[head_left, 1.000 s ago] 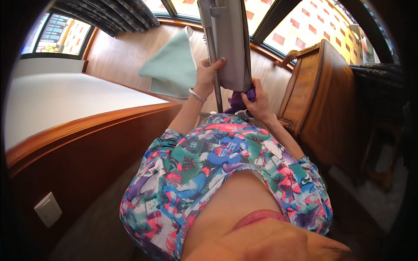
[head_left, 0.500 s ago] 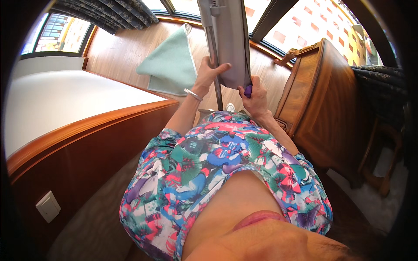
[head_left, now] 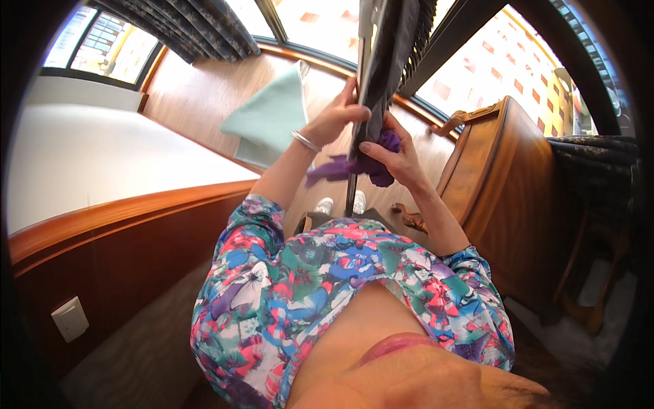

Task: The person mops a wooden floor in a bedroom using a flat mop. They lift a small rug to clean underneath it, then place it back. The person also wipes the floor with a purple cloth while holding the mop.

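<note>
A long-poled cleaning tool (head_left: 383,82) stands in front of me; its dark flat head is edged on the right with a row of bristles or teeth. My left hand (head_left: 334,121) is closed on the tool's left side, thumb across its near face. On the opposite side, my right hand (head_left: 403,155) pinches a purple cloth (head_left: 390,167) at the lower end of the head. A strip of the cloth trails to the left, behind the pole. The pole runs down toward my feet. Some fingers of both hands are hidden behind the head.
A pale green mat (head_left: 269,112) lies partly folded on the wooden floor (head_left: 194,88). To my right stands a wooden cabinet (head_left: 494,184) with carved legs. A white-topped ledge with a wooden edge (head_left: 157,209) borders my left. Windows and a dark curtain (head_left: 197,31) line the far side.
The tool's head has turned from its broad grey face to a narrow, bristled side. More of the purple cloth shows, a strip of it swinging left. My right hand has shifted slightly lower.
</note>
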`<state>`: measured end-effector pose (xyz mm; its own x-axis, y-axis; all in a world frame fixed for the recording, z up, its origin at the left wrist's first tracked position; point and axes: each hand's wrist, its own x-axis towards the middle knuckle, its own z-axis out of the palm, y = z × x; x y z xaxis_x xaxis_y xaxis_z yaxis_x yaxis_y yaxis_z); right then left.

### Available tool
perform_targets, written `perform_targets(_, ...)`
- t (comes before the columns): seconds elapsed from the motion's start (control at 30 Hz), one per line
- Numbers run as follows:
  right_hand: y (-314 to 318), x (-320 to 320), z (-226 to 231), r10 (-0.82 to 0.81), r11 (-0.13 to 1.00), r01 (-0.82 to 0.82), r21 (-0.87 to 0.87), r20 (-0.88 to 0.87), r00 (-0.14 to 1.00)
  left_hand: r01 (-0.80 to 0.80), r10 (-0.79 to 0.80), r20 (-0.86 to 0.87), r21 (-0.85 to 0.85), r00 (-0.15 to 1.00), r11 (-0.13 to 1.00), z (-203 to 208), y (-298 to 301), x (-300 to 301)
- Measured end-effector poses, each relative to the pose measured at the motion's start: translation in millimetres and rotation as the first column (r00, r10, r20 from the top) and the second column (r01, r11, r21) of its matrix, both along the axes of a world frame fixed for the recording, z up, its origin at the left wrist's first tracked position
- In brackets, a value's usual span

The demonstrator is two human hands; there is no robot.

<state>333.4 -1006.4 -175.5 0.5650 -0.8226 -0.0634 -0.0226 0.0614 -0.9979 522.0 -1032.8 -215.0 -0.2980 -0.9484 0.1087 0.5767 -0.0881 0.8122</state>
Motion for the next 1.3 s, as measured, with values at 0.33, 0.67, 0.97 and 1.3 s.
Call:
perform_targets(0.33, -16, 9, -66, -0.446, 0.893, 0.414, -0.177, -0.223, 0.867, -0.184, 0.183, -0.018, -0.028, 0.983, 0.983, 27, 23, 7)
perform_targets(0.67, -27, 162, -19, -0.620, 0.731, 0.500, -0.464, -0.146, 0.771, -0.510, 0.476, 0.253, 0.090, 0.842, 0.855, 92, 4, 159)
perform_targets(0.97, -67, 232, 23, -0.597, 0.531, 0.183, 0.828, 0.212, 0.773, -0.528, 0.496, 0.244, 0.082, 0.833, 0.845, 120, 12, 206)
perform_targets(1.3, 41, 307, 57, -0.115, 0.988, 0.135, -0.078, 0.215, 0.970, -0.595, 0.574, 0.221, 0.042, 0.789, 0.802, 122, 20, 288)
